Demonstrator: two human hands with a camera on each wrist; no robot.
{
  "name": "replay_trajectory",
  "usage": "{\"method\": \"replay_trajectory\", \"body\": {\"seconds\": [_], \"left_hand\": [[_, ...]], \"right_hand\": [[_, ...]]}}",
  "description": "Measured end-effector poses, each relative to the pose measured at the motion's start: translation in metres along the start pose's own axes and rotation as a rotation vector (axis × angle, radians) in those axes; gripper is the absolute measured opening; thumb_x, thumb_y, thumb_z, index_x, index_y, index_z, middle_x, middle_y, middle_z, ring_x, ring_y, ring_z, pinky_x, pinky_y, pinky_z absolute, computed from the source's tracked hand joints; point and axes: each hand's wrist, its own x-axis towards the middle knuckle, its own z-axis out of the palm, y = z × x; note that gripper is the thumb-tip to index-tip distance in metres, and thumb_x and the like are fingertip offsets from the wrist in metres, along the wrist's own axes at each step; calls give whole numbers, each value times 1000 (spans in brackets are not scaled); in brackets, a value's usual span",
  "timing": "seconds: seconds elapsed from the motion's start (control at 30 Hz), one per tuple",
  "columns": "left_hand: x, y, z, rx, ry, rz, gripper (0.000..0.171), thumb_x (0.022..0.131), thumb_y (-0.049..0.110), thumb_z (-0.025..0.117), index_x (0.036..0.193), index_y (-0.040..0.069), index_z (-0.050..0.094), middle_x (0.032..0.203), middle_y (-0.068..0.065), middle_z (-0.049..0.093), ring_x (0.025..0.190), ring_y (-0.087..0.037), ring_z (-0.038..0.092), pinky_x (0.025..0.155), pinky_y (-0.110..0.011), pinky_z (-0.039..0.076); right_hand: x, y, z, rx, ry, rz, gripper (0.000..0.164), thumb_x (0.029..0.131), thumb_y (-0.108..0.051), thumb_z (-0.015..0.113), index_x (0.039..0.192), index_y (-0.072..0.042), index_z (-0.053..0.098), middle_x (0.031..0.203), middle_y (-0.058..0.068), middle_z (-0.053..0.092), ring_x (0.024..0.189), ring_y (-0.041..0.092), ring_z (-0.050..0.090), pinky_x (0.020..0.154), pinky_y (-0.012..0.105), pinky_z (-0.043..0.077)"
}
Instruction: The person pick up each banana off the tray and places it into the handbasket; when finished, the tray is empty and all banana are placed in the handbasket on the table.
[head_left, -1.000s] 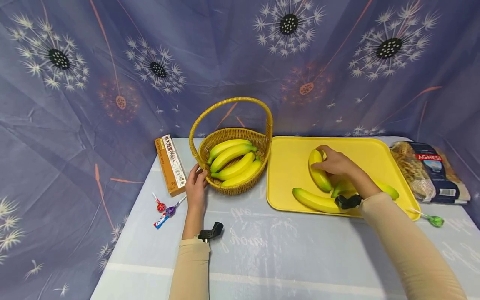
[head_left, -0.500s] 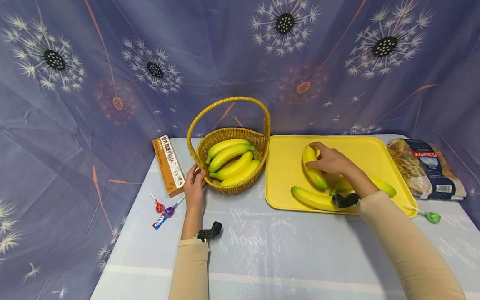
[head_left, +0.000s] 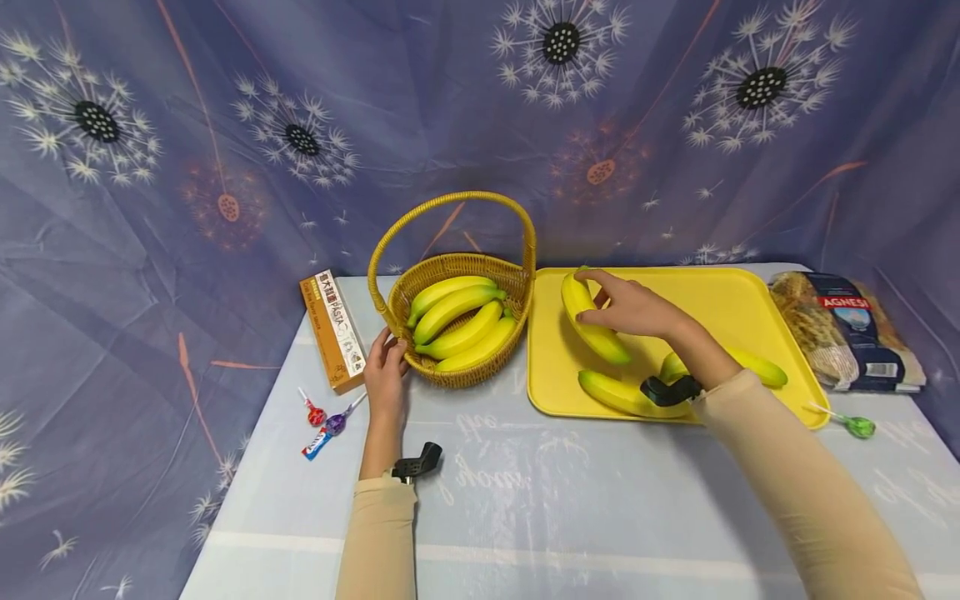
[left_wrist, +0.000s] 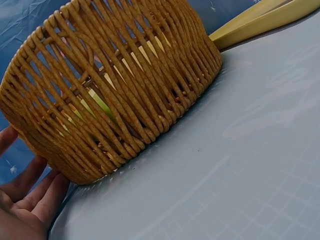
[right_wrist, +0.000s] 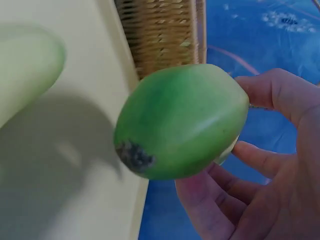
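My right hand pinches a yellow banana between thumb and fingers, above the left part of the yellow tray. Its green tip fills the middle of the right wrist view, with my fingers around it. On the tray lie another banana near the front edge and one more, partly hidden by my right forearm. My left hand touches the left side of a wicker basket, its fingers against the outer wall. Several bananas lie inside the basket.
Left of the basket lies a pasta box. Near it are a red lollipop, a purple lollipop and a small blue-red packet. At right are an AGNESI pasta bag and a green lollipop. A curtain hangs behind.
My right hand has lifted the banana off the tray and carried it left, toward the basket. The left hand stays at the basket's side.
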Motion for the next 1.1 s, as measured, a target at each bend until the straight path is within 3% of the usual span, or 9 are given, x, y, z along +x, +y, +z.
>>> {"method": "replay_trajectory", "body": {"seconds": [0.23,0.47,0.8,1.1], "left_hand": [[-1,3,0,-3,1,-3,50,94,29,59,142,20,48,131,-8,53,113,-22,56,90,-32,50],[-1,3,1,-11,-3,-1,51,94,29,60,143,21,48,131,-7,53,112,-21,57,90,-31,50],[-3,2,3,-3,-7,-7,50,95,30,59,142,20,48,131,-9,53,113,-23,56,91,-32,49],[-5,3,3,12,-8,-1,51,95,31,58,143,21,47,133,-8,52,114,-21,56,92,-32,49]], "right_hand": [[2,-31,4,33,-24,-107,73,87,-47,66,148,-27,33,112,6,58,94,21,60,73,39,50],[4,-53,14,67,-66,-182,70,88,-46,65,147,-28,34,107,4,60,92,19,62,77,39,51],[31,-79,37,154,-16,-249,73,87,-47,65,148,-23,34,106,2,60,92,16,60,77,35,51],[57,-105,61,240,27,-231,75,86,-48,66,149,-23,33,104,2,58,79,18,59,58,36,51]]}}
